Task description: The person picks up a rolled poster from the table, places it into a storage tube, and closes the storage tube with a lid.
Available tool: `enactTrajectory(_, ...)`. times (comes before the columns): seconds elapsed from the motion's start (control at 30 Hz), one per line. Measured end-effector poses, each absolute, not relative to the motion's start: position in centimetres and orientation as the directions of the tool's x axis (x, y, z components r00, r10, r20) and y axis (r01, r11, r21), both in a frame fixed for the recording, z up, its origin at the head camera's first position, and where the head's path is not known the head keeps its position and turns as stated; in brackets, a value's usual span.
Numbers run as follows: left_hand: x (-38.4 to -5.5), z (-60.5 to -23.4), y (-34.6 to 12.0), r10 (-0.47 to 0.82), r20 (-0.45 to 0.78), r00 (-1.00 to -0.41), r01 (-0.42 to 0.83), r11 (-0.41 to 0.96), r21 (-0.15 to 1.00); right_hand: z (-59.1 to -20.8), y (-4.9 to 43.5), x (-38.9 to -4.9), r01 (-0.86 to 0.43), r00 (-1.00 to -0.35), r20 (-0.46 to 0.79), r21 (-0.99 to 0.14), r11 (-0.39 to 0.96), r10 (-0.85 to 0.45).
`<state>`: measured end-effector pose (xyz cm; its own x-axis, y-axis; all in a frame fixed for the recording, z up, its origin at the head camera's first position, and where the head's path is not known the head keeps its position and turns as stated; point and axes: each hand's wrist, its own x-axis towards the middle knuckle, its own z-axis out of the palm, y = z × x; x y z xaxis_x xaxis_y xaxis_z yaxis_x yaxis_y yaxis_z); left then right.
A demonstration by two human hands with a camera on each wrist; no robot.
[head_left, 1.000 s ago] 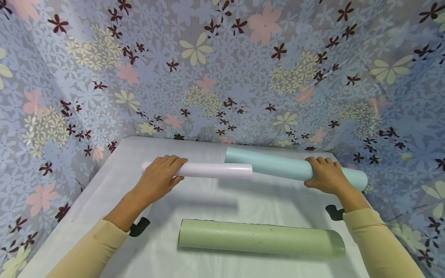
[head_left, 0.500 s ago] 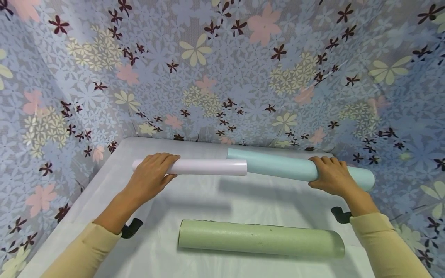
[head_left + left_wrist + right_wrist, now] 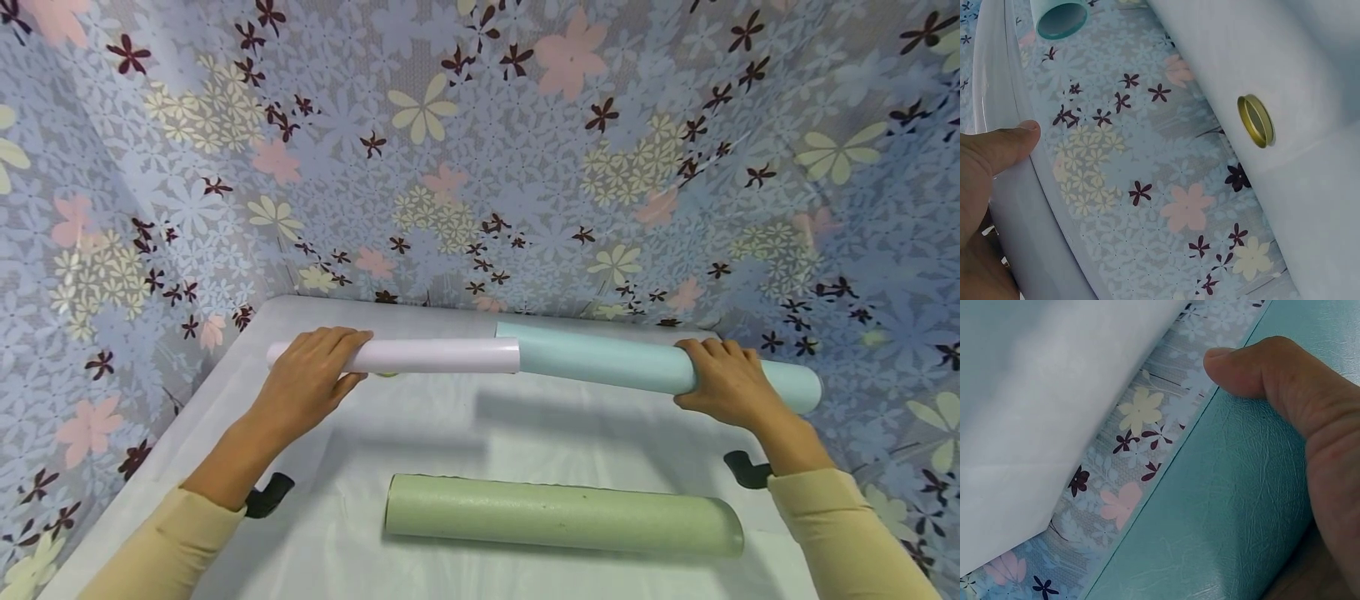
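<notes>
My left hand (image 3: pixel 311 375) grips a pale lilac-white roll of sheet material (image 3: pixel 435 356) near its left end, holding it raised over the far part of the table. My right hand (image 3: pixel 723 379) grips a thicker light teal roll (image 3: pixel 600 357) right of its middle. The lilac roll's right end overlaps the teal roll's left end in the head view. My left thumb (image 3: pixel 1019 140) lies along the lilac roll; the teal roll's hollow end (image 3: pixel 1063 22) shows beyond. My right thumb (image 3: pixel 1241 372) presses the teal roll near its long edge. A green roll (image 3: pixel 562 517) lies nearer on the table.
A small gold ring (image 3: pixel 1255 122) rests on the white-covered table (image 3: pixel 420 425), mostly hidden behind the lilac roll in the head view. Floral cloth (image 3: pixel 480 167) hangs at the back and sides. Dark mounts (image 3: pixel 268 495) sit at both wrists.
My hands have moved apart: the left went left and slightly away with the lilac roll, the right went right with the teal roll. A bit of the gold ring came into view.
</notes>
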<state>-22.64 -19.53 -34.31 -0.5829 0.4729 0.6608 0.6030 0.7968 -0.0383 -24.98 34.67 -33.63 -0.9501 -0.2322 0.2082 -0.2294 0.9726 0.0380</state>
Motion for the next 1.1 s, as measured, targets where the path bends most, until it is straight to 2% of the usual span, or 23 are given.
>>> enactTrajectory(0.27, -22.7, -34.3, -20.1, 0.457, 0.663, -0.593, 0.589, 0.808, -0.030, -33.4, 35.0, -24.6, -0.219, -0.951, 0.218, 0.028, 0.975, -0.220)
enactTrajectory(0.6, -22.9, -34.3, -20.9, 0.448, 0.681, -0.579, 0.586, 0.809, -0.034, -33.0, 35.3, -24.2, -0.207, -0.955, 0.211, 0.031, 0.978, -0.209)
enactTrajectory(1.1, -23.2, -34.2, -21.2, 0.443, 0.668, -0.598, 0.564, 0.825, -0.042, -32.5, 35.5, -23.7, -0.233, -0.940, 0.250, 0.036, 0.972, -0.234)
